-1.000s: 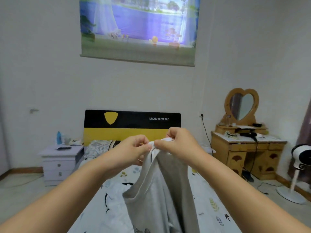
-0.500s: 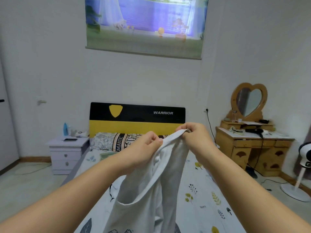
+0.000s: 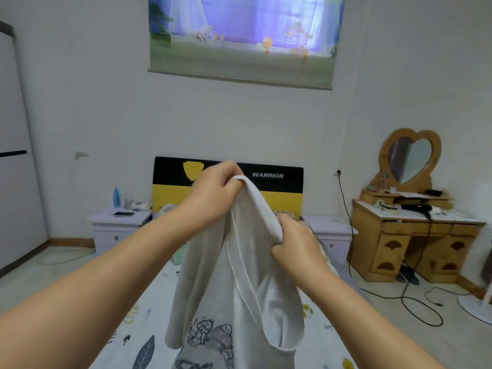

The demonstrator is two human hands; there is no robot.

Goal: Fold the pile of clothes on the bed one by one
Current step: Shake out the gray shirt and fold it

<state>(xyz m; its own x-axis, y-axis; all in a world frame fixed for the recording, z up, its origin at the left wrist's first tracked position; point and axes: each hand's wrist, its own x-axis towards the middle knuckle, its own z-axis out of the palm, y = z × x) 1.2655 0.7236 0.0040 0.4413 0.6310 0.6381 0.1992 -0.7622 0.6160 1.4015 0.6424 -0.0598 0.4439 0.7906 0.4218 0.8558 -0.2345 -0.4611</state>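
Note:
A light grey T-shirt (image 3: 234, 288) with a dark line drawing near its lower part hangs in the air above the bed (image 3: 149, 339). My left hand (image 3: 215, 193) grips the white ribbed edge at the top, in front of the headboard. My right hand (image 3: 295, 246) holds the same edge lower and to the right, fingers curled round the fabric. The edge stretches slanting between both hands. The shirt's body droops down out of the frame. No pile of clothes shows in this view.
The bed has a leaf-print sheet and a black and yellow headboard (image 3: 277, 182). White nightstands (image 3: 119, 227) flank it. A wooden dresser with a heart mirror (image 3: 410, 161) stands at right, cables on the floor (image 3: 415, 307) and a fan base (image 3: 476, 307).
My left hand has risen to the headboard's height and my right hand has dropped lower and right, pulling the shirt's edge apart. The camera view has tilted and shifted left.

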